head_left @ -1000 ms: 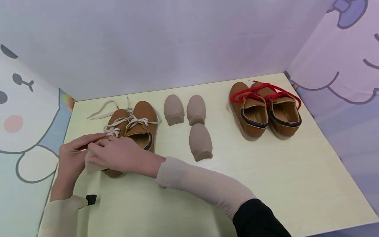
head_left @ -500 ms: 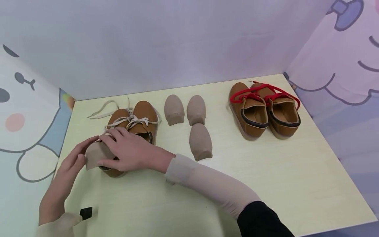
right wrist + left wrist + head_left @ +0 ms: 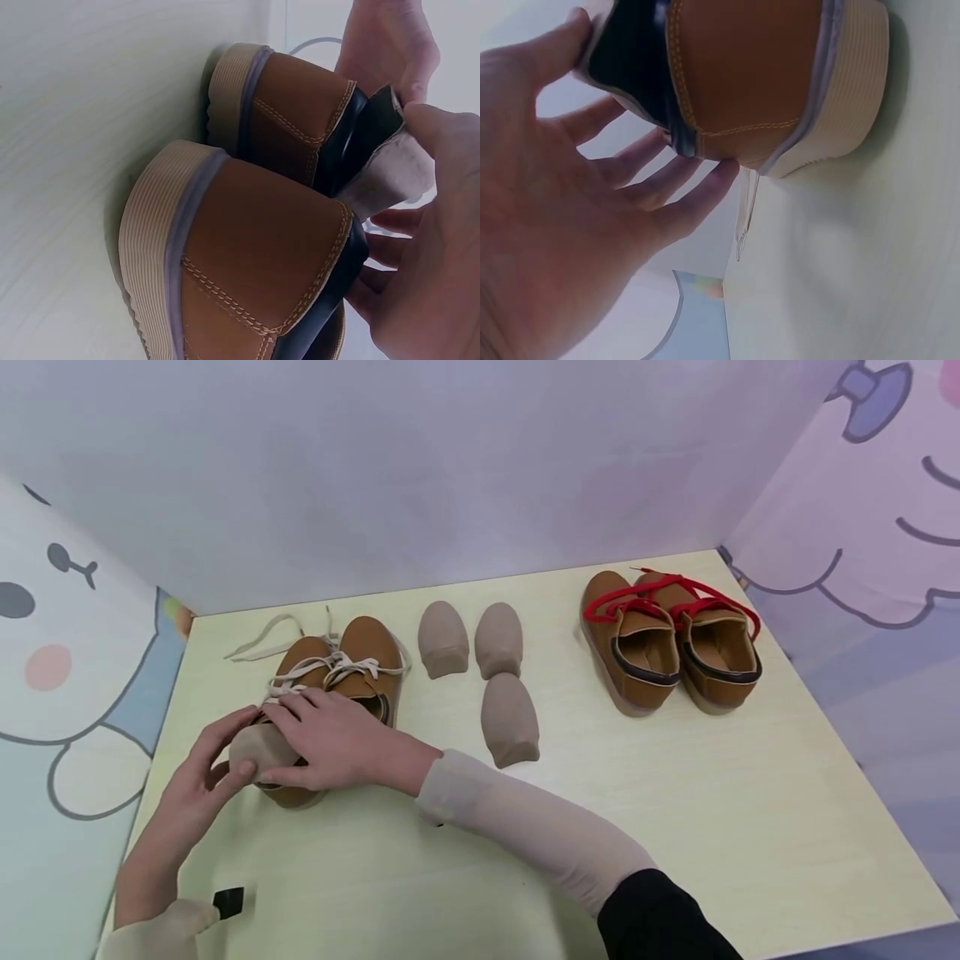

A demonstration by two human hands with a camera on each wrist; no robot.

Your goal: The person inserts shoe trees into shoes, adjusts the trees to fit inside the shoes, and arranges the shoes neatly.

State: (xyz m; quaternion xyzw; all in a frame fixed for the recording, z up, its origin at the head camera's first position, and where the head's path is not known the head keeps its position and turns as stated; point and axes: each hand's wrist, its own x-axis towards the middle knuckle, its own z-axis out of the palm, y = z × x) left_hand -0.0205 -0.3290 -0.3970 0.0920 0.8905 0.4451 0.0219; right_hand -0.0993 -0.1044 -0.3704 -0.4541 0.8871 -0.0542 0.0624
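A beige, hollow shoe insert [image 3: 261, 750] sits tilted at the opening of the left brown shoe [image 3: 292, 796] with white laces. My left hand [image 3: 191, 789] holds it from the left, thumb at its near edge, fingers reaching along the shoe's outer side in the left wrist view. From the right, my right hand [image 3: 333, 739] grips the same insert, its thumb [image 3: 431, 127] on the edge in the right wrist view. The insert's front end is hidden by the shoe and the right hand. Touching that shoe, its matching brown shoe [image 3: 369, 643] stands on the right, partly covered by the right hand.
Three more beige inserts [image 3: 508, 718] lie mid-table. Farther right stands a pair of brown shoes [image 3: 645, 647] with red laces. A loose white lace [image 3: 266, 639] trails at the back left. Curtains [image 3: 450, 468] surround the pale table [image 3: 675, 827].
The insert has turned from hanging beside the shoe to lying over its opening. My right hand shifted right along it and spread its thumb; the left hand dropped away, then closed back on it.
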